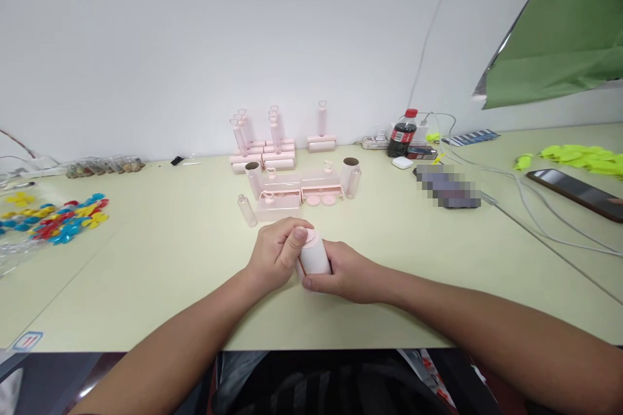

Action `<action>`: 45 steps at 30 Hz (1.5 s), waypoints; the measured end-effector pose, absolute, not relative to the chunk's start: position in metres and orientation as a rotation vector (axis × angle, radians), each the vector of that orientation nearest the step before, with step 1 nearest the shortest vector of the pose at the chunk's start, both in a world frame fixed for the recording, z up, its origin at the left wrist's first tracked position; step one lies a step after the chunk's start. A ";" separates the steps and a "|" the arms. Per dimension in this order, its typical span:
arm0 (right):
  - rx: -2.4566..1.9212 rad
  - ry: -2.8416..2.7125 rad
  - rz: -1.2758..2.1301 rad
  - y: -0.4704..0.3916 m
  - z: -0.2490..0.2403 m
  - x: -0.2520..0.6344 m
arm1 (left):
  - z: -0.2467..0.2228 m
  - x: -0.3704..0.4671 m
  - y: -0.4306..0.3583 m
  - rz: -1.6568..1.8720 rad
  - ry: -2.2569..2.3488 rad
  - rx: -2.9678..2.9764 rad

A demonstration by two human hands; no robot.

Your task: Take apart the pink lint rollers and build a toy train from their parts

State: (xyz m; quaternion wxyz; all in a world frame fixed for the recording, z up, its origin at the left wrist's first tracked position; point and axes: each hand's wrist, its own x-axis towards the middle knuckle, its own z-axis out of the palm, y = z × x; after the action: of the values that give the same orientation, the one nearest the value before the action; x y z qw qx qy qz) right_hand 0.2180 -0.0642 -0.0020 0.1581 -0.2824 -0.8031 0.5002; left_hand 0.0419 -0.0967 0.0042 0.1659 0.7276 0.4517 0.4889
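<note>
Forearms [467, 314] nearest; our left fingers [294, 244] press the pink end [310, 238] of a white roll [316, 259], right fingers [321, 283] clasp its side.

bright, even light; faint shadows; sheen on the phone [577, 194]; wide-angle stretch at edges; one pixelated patch [446, 187].

White roll [317, 260], central foreground: the cylinder is leaning slightly, its round pink end piece [311, 237] facing upward, a brown edge [302, 266] showing along one side.
</note>
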 end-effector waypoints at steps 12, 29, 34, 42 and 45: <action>-0.923 -1.906 1.477 -0.054 -0.010 0.219 | 0.029 -0.001 -0.078 1.781 2.086 1.859; -0.788 -1.134 1.865 -0.039 -0.011 0.220 | 0.045 -0.038 -0.070 0.914 2.262 1.811; -0.734 -1.117 1.896 -0.038 -0.015 0.220 | 0.041 -0.014 -0.081 1.167 1.707 2.152; -0.647 -1.161 1.957 -0.041 -0.011 0.221 | 0.031 0.009 -0.089 1.044 1.372 2.394; -0.616 -1.181 1.983 -0.042 -0.010 0.222 | 0.030 0.011 -0.088 1.018 1.363 2.467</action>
State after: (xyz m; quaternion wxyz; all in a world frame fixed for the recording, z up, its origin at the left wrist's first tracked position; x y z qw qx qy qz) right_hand 0.2219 -0.0422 -0.0098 0.3675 -0.2398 -0.4599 0.7719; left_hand 0.0108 -0.0883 0.0300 0.0724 0.8212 0.4535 0.3387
